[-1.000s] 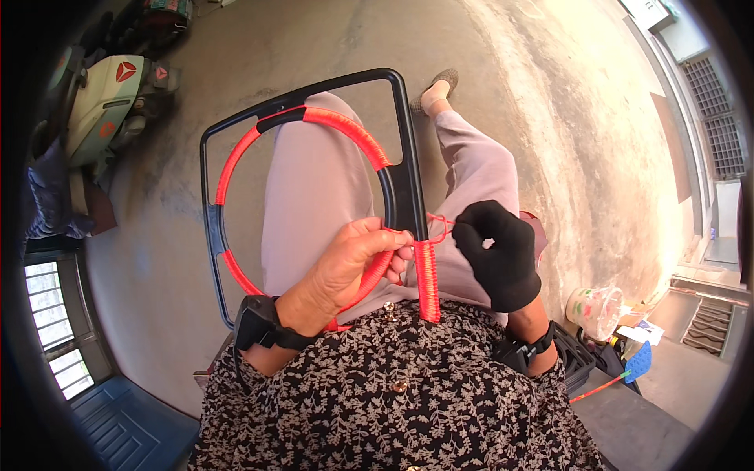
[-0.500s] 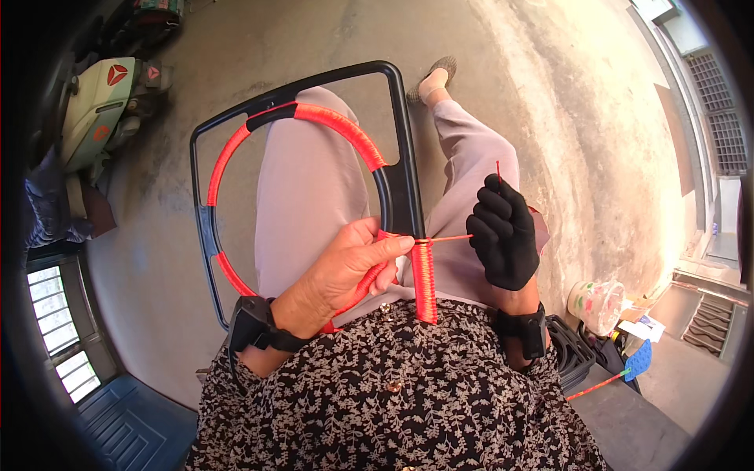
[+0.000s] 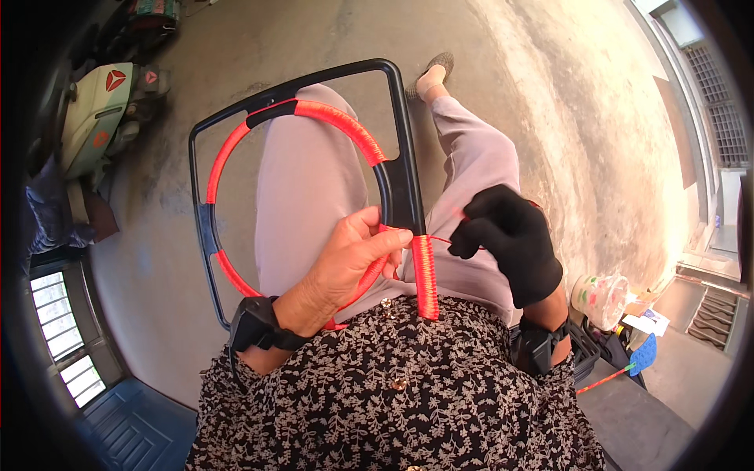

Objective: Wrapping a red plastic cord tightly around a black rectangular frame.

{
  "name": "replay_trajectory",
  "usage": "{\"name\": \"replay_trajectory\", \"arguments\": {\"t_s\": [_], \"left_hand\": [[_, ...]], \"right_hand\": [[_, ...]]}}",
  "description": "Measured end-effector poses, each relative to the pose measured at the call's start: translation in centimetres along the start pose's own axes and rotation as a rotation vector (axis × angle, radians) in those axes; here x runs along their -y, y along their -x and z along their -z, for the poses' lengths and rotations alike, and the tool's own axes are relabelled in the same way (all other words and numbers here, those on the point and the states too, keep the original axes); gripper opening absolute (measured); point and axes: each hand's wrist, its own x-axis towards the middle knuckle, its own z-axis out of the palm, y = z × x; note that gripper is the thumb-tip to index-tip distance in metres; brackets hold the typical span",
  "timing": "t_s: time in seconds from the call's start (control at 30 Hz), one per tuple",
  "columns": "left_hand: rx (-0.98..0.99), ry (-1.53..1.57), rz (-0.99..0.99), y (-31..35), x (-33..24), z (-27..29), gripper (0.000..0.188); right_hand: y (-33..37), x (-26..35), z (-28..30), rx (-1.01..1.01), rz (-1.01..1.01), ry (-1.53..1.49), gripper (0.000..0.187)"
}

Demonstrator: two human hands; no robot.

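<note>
A black frame (image 3: 404, 184), squarish outside with a ring inside, rests across my lap. Glossy red cord wraps much of the ring and the lower part of the right-hand bar, where the coils (image 3: 425, 282) lie close together. My bare left hand (image 3: 349, 259) is closed on the frame, its thumb pressing at the top of those coils. From there a thin strand of red cord (image 3: 441, 239) runs to my right hand (image 3: 514, 243), which wears a black glove. Its fingers are curled on the strand; the grip itself is partly hidden.
A pale scooter (image 3: 98, 118) stands at the far left. On the right are a clear plastic bag over a tub (image 3: 601, 302) and a blue fly swatter (image 3: 642, 355). A blue panelled surface (image 3: 141, 424) lies at the lower left.
My right hand has turned and come lower and nearer the bar, knuckles now facing up. The strand's upright end no longer shows above it. My left hand stays at the coils.
</note>
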Motion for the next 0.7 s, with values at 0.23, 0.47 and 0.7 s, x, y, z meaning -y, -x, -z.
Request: {"name": "replay_trajectory", "arguments": {"t_s": [0.23, 0.47, 0.7], "left_hand": [[0.049, 0.01, -0.006, 0.1, 0.4, 0.5, 0.019], [0.06, -0.098, -0.002, 0.2, 0.2, 0.7, 0.019], [0.01, -0.11, 0.007, 0.4, -0.1, 0.6, 0.017]], "right_hand": [[-0.9, 0.9, -2.5, 0.154, 0.495, 0.944, 0.009], [-1.2, 1.3, -2.8, 0.184, 0.432, 1.205, 0.01], [-0.6, 2.8, -0.6, 0.083, 0.44, 0.98, 0.017]]}}
